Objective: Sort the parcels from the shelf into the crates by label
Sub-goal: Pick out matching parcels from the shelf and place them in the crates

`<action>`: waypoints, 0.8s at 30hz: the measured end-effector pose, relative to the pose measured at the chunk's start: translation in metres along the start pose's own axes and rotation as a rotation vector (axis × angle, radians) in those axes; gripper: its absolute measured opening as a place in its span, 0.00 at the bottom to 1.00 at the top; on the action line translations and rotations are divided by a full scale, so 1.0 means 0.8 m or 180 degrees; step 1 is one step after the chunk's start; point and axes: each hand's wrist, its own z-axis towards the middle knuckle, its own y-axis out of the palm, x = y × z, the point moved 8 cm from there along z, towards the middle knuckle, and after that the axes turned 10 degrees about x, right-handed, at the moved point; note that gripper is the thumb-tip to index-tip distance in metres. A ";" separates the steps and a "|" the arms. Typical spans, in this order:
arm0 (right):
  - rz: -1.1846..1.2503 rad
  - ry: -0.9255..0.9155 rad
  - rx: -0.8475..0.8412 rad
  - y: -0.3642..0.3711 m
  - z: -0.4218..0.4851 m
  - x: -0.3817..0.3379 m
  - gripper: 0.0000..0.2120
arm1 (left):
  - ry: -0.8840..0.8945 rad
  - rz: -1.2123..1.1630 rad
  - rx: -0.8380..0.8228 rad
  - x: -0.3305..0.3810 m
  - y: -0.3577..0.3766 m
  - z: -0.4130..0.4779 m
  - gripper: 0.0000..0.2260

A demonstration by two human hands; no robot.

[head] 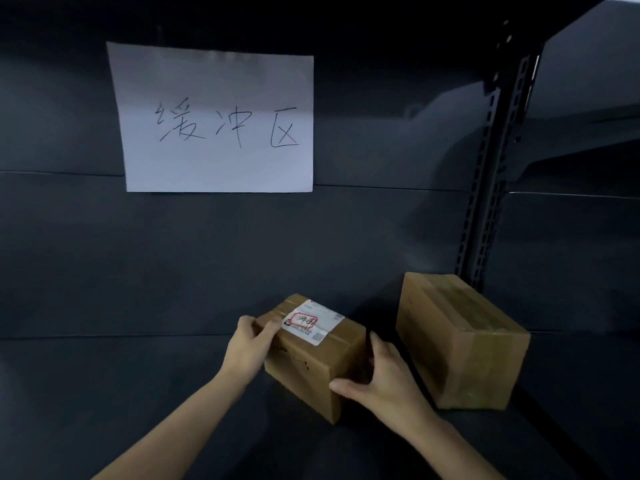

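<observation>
Boxy taped cardboard parcel [304,375], smooth white label [313,322], clamped between fingers [268,329] of left hand [247,344] and right hand [381,375].

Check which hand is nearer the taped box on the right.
Right. The right hand grips the labelled parcel on its side facing the taped box; left hand, the opposite side.

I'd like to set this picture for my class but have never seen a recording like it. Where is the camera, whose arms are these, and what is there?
No machine: a person wears one wide-angle camera on the head, so you look forward and down along their arms. The left hand and right hand grip opposite sides of a labelled parcel, a brown box with a white sticker marked in red. A second parcel stands apart to its right on the dark shelf, no label showing. A handwritten paper sign hangs on the back wall.
</observation>
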 end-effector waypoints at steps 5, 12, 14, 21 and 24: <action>0.0357 -0.0036 -0.0308 0.007 0.011 0.005 0.27 | 0.0117 0.0248 -0.0105 -0.004 -0.021 -0.028 0.16; 0.0306 -0.0032 -0.0173 -0.005 0.013 0.015 0.23 | 0.0127 0.0231 -0.0264 0.003 -0.004 -0.046 0.14; 0.0137 0.0002 -0.0082 -0.012 0.009 0.019 0.26 | 0.0328 0.0352 -0.0054 0.014 -0.009 -0.047 0.13; -0.0060 0.0069 0.0169 -0.061 -0.019 0.033 0.35 | 0.2692 0.0947 0.0596 0.106 0.011 -0.120 0.12; 0.0043 0.0130 0.0177 -0.086 -0.039 0.043 0.34 | 0.3248 0.1017 0.0151 0.128 0.055 -0.164 0.13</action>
